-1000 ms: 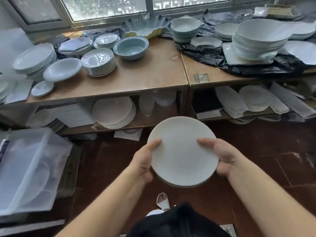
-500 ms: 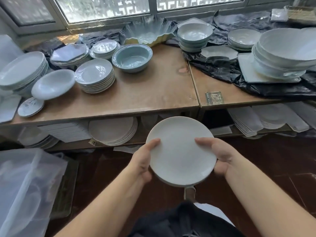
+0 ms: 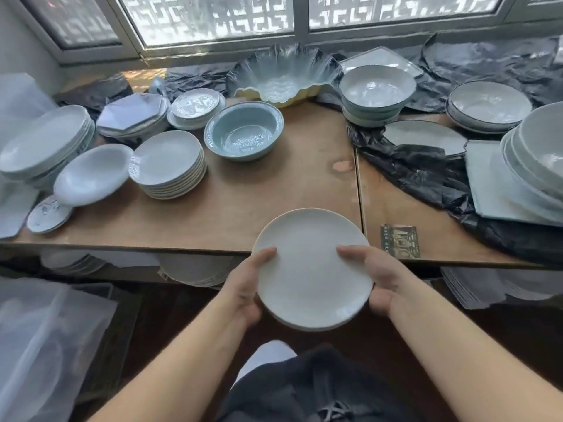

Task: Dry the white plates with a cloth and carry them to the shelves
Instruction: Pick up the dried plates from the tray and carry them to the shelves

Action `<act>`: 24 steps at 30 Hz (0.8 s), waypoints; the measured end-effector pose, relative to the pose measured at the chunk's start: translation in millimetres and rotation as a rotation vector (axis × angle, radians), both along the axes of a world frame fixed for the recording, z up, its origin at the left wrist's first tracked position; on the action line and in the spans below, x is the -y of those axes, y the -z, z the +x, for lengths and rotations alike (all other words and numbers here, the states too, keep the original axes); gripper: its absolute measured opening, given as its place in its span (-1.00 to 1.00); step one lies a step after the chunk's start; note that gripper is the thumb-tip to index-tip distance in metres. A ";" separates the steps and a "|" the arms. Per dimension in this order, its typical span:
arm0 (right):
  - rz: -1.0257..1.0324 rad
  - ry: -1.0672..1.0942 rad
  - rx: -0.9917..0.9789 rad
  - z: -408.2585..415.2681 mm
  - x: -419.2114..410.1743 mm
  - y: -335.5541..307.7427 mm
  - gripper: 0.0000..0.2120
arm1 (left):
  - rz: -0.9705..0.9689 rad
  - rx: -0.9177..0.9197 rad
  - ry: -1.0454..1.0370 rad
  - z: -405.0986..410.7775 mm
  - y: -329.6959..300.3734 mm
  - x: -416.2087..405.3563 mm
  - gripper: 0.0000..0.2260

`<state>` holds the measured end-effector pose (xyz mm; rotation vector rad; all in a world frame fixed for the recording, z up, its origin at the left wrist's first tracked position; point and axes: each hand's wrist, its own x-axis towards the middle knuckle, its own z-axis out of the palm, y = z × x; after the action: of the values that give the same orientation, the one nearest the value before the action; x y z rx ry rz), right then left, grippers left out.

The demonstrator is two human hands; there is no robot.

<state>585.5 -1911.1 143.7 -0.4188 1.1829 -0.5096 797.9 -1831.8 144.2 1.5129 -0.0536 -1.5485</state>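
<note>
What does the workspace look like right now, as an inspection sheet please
Surface: wooden table, bare at the front middle, black plastic sheet over its right side.
Job's things: small stack of white plates held over the table's front edge; no cloth seen.
Clutter: plate stack, blue bowl, glass bowl, more dishes on both sides.
Grippers: left hand and right hand grip the plates at opposite rims, thumbs on top.
Cables: nothing seen.
Surroundings: window behind, lower shelf with more plates, dark floor.
</note>
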 end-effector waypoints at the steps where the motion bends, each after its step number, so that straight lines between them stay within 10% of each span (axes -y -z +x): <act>1: 0.009 -0.005 0.002 2.0 10.6 3.9 -0.74 | 0.009 -0.007 -0.002 2.1 1.8 10.3 -0.63; 24: 0.178 0.160 -0.051 84.0 185.2 92.8 -0.54 | 0.237 0.001 0.217 109.8 100.5 217.5 -0.53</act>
<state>669.6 -2096.3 50.8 -0.1863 1.3061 -0.5288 907.7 -2049.3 43.7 1.7393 -0.0362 -1.7763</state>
